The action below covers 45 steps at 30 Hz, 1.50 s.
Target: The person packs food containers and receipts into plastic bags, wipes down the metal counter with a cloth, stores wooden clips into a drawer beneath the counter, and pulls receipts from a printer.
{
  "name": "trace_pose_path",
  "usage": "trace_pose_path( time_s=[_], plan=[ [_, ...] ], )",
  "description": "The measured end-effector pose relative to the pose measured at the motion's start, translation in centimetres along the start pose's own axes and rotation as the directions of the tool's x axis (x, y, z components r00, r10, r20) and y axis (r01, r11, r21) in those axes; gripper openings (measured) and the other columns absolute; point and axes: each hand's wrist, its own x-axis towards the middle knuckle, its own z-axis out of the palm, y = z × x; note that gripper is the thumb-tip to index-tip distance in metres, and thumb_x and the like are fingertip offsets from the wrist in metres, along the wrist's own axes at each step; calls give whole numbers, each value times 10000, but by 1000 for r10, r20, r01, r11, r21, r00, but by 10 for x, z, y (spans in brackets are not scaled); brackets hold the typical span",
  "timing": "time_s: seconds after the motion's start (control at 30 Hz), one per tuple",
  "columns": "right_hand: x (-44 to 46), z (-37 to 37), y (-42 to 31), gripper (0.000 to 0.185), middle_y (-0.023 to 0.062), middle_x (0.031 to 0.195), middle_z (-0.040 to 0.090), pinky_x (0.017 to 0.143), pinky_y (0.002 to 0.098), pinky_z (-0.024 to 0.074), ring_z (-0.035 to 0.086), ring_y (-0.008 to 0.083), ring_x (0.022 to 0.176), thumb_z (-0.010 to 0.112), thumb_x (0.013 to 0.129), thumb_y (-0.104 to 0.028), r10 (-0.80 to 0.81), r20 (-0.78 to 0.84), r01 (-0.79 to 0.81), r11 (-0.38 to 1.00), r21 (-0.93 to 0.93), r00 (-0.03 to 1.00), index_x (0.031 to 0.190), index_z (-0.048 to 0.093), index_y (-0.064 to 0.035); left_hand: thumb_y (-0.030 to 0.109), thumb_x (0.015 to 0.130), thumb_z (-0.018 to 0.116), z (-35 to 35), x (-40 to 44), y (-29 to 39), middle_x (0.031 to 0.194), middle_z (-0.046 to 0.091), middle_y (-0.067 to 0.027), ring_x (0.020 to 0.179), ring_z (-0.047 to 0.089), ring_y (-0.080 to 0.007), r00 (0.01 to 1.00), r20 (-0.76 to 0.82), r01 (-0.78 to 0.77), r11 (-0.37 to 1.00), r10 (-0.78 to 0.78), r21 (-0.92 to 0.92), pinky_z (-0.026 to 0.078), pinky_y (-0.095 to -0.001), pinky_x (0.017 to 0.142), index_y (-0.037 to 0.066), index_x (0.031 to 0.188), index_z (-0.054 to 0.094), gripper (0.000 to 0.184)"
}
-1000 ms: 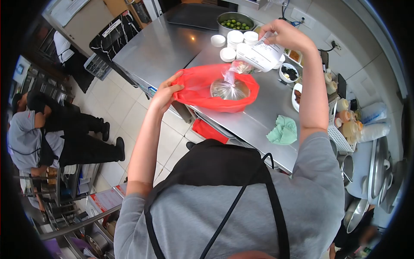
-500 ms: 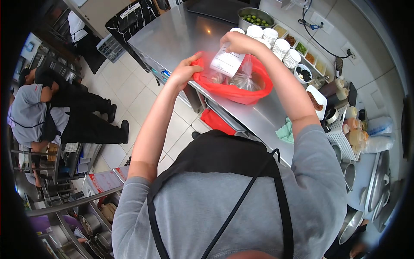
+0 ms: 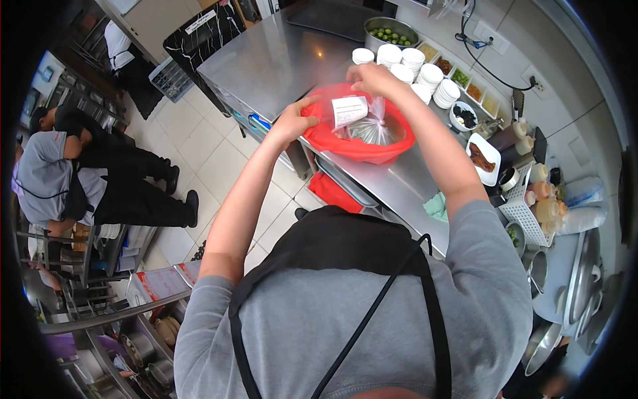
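Observation:
A red plastic bag [image 3: 379, 154] lies open on the steel counter. My left hand [image 3: 292, 124] grips its left rim. Inside the bag sits a knotted clear bag [image 3: 374, 130] of food. The printed paper slip [image 3: 349, 110] is in the bag's mouth, left of that clear bag. Above the far rim is my right hand [image 3: 373, 78], its fingers bent near the slip and the rim; whether anything is between the fingertips is too small to tell.
Stacks of white cups [image 3: 412, 60], a pot of green fruit [image 3: 391, 33] and topping trays line the back of the steel counter [image 3: 246, 60]. A dish of meat [image 3: 483, 159] and a white basket [image 3: 522, 206] stand right. Two people [image 3: 46, 173] stand left.
My right hand has carried the slip from over the cups down into the red bag, and the slip has dropped from the fingers. My left hand keeps its hold on the rim.

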Motion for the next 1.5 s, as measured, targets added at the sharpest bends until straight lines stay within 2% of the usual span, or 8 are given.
trace_pose_path(
  time_s=[0.23,0.3,0.47,0.6,0.97,1.23,1.43,1.5],
  plan=[
    [-36,-23,24,219,102,807,622,701,317,462,593,202,772,586,727,-59,-1,-100,23,976,218,995,941,569,-18,51,680,568,3,4,-8,1165,489,-179,1060,481,-268,994,-32,-95,971,105,221,371,-309,892,10,1199,443,535],
    [-55,-23,18,206,99,797,621,711,304,456,590,186,770,589,729,-48,31,-95,-11,978,209,995,930,572,-10,70,656,599,18,-9,6,1210,432,-190,1125,397,-344,887,-219,-122,665,406,737,351,-388,908,7,1106,513,462],
    [-98,-8,33,184,112,815,628,712,309,449,594,198,760,612,728,-101,109,-205,-12,906,424,973,893,591,-23,106,596,552,64,-7,11,963,545,-145,988,474,-317,504,129,-392,93,854,915,390,-427,798,5,701,593,152],
    [-130,5,38,187,127,823,631,692,327,459,605,225,759,615,728,-121,273,-274,-123,878,462,922,885,594,-21,144,666,580,108,-3,-18,736,550,-94,785,519,-238,723,377,-573,198,578,795,439,-336,697,35,659,576,110],
    [-229,70,75,130,114,827,574,660,351,438,567,262,751,605,730,-114,487,-575,-319,871,373,658,838,596,-42,178,642,642,134,16,-62,757,498,-88,769,485,-244,665,347,-614,219,661,758,416,-346,662,47,731,514,203],
    [-329,110,91,187,99,982,565,729,414,440,532,300,886,603,734,-191,781,-320,-821,571,17,537,869,600,-62,112,664,621,99,21,-71,742,470,-101,723,464,-272,704,237,-539,287,669,792,378,-380,628,53,730,491,157],
    [-329,174,104,416,187,1232,415,918,438,332,372,358,1143,553,780,-233,667,-505,-781,625,-21,547,1147,481,-52,125,693,580,43,53,-82,747,488,-106,726,476,-278,748,141,-390,258,648,884,374,-391,619,53,750,494,126],
    [-305,160,90,543,221,1317,291,974,506,215,266,381,1217,498,809,-320,771,-502,-854,508,115,391,1245,364,-26,119,694,581,23,67,-81,764,503,-114,740,482,-288,775,98,-333,273,624,902,378,-396,631,46,754,494,128]
  ],
)
